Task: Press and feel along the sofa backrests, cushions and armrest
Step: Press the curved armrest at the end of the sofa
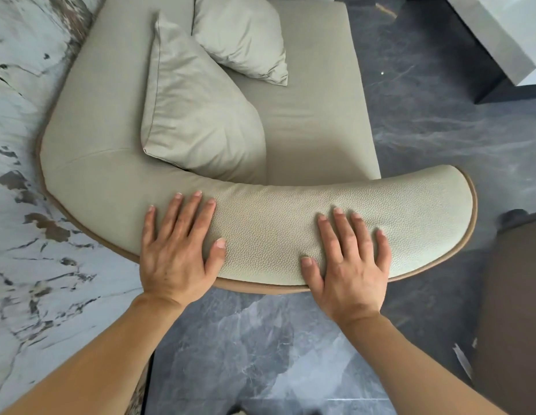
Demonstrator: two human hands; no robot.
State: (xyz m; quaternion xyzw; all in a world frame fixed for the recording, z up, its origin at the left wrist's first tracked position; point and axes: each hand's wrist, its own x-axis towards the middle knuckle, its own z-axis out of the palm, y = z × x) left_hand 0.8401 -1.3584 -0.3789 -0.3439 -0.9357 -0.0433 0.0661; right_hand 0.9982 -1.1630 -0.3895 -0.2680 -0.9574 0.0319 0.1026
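Head view. You stood behind the curved armrest (290, 235) of the sofa (314, 121), looking down over it.

Your left hand (174, 253) lay flat, palm down, on the left part of the armrest, fingers spread wide and pointing far, thumb out to the right. It gripped nothing. The heel of the hand hung over the near edge, across the tan piping (260, 288).

Your right hand (350, 265) lay flat the same way on the right part of the armrest, fingers splayed wide, thumb out to the left, nothing in its grasp. Its heel also overlapped the near edge. The two hands were near each other but apart, with bare pebbled leather between the thumbs.

The armrest ran from the near left corner round to a rounded end at right. Past it, on the seat, two cushions leaned: the near cushion (197, 115) touched the inner side of the backrest (90, 94) at left, and the far cushion (242, 37) sat just beyond it, the two overlapping.

A marble wall (18, 175) stood to the left of the sofa. Dark veined floor (440, 121) showed at right and near. A pale block with a dark base (497, 46) was at far right.
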